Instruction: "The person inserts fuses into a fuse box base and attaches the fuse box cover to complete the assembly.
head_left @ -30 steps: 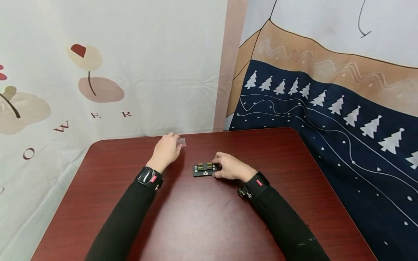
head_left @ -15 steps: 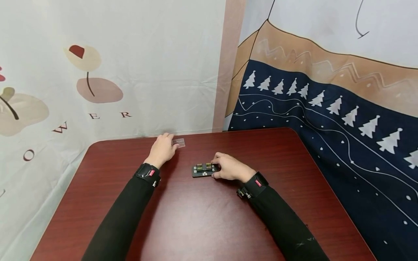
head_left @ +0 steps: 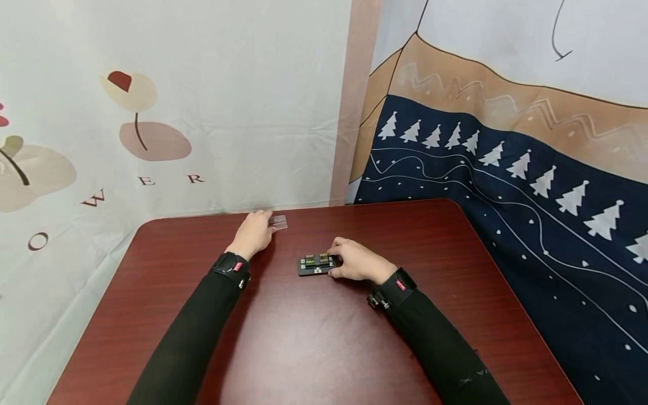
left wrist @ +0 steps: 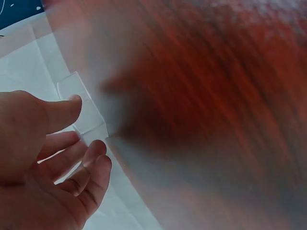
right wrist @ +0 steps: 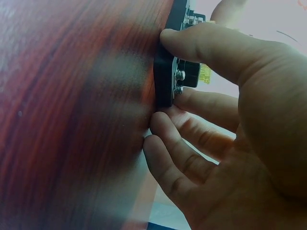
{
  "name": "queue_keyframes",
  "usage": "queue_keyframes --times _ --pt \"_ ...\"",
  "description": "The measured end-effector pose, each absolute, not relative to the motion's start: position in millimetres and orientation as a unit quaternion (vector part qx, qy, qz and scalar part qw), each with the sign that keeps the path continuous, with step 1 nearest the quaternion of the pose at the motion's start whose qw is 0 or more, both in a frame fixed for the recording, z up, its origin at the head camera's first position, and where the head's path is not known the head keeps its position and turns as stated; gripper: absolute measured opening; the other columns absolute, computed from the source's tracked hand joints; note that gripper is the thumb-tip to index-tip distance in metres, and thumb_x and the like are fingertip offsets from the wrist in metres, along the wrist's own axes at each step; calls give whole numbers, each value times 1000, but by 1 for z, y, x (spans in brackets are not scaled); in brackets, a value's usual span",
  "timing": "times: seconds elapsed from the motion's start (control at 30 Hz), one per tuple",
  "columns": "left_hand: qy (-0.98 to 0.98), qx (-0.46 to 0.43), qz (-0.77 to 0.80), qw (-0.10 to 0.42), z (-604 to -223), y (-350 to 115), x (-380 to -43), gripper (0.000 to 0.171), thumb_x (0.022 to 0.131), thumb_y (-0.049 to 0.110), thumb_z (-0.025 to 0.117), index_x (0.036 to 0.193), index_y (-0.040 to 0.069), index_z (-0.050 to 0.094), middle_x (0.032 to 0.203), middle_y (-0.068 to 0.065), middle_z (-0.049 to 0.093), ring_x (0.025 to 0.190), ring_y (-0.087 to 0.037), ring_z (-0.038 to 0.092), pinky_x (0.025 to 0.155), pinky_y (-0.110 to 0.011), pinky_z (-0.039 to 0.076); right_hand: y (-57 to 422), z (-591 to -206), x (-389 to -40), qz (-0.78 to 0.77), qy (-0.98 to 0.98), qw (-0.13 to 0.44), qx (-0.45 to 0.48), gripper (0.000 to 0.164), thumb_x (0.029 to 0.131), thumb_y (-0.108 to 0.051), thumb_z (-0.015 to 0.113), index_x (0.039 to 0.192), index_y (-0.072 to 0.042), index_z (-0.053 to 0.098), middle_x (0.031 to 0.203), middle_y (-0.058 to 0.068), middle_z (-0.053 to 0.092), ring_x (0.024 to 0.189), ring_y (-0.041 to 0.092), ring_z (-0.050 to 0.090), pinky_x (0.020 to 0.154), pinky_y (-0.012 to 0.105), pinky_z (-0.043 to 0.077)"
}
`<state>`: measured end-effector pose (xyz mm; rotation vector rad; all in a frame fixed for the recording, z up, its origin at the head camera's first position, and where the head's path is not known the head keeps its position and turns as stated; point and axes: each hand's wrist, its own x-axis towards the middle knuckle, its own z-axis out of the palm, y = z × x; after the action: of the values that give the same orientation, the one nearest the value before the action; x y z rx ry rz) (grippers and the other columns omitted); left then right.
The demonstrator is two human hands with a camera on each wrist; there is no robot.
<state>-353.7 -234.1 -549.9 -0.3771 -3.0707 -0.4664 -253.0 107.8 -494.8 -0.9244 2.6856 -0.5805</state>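
Observation:
My left hand point(head_left: 252, 234) is near the table's far edge and pinches a clear plastic cover point(head_left: 280, 223). In the left wrist view, the thumb lies over the face of that thin, see-through piece, with fingers behind it. Closer to the middle of the table, a black fuse block point(head_left: 315, 265) lies flat, carrying yellow-green fuses and silver screw terminals. Its right end is held by my right hand point(head_left: 361, 261). The right wrist view shows the thumb on the near edge of the block's base point(right wrist: 164, 72) and fingers round the end; the hand hides part of that end.
A reddish-brown wooden table point(head_left: 324, 337) fills the space under both arms. Behind it hangs a pale printed cloth point(head_left: 263, 112), and a navy cloth with white trees point(head_left: 455, 163) hangs along the right side. Both wrists wear black straps.
Compared with a second ago, my left hand has shifted slightly left with the clear cover, more of which now shows. The right hand and the fuse block stay in place.

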Motion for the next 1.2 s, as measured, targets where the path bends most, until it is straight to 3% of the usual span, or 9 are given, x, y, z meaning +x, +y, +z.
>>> queue_keyframes --times 0.07,0.3,0.53,0.83,1.2 --pt "-981 -121 -150 6 -555 -235 -355 62 106 25 72 160 0 54 151 -25 64 138 -52 59 118 -61 50 108 -495 -253 -198 919 119 -319 50 92 -26 86 137 -6 76 116 0 63 98 14 58 90 33 50" --pt "-978 -99 -180 -15 -505 -216 -317 54 107 16 69 155 -6 56 150 -30 62 143 -52 57 122 -63 47 108 -495 -253 -191 920 116 -321 51 93 -27 86 138 -5 76 116 0 63 99 14 57 91 33 50" --pt "-978 -106 -182 7 -544 -231 -345 51 105 22 74 150 1 64 142 -23 67 136 -49 61 117 -60 51 107 -494 -252 -196 919 120 -321 51 94 -26 86 139 -5 75 117 1 63 99 15 57 90 34 50" --pt "-979 -120 -162 34 -558 -237 -356 43 104 24 75 141 2 70 131 -18 70 126 -44 67 109 -56 55 107 -494 -252 -192 920 118 -321 53 94 -26 86 141 -4 74 118 1 63 99 15 57 91 34 50" --pt "-979 -129 -158 8 -555 -238 -351 48 104 14 70 150 1 64 140 -23 66 134 -47 63 113 -58 54 108 -496 -253 -191 921 121 -317 52 94 -27 86 140 -5 75 117 0 62 99 15 57 91 34 50"
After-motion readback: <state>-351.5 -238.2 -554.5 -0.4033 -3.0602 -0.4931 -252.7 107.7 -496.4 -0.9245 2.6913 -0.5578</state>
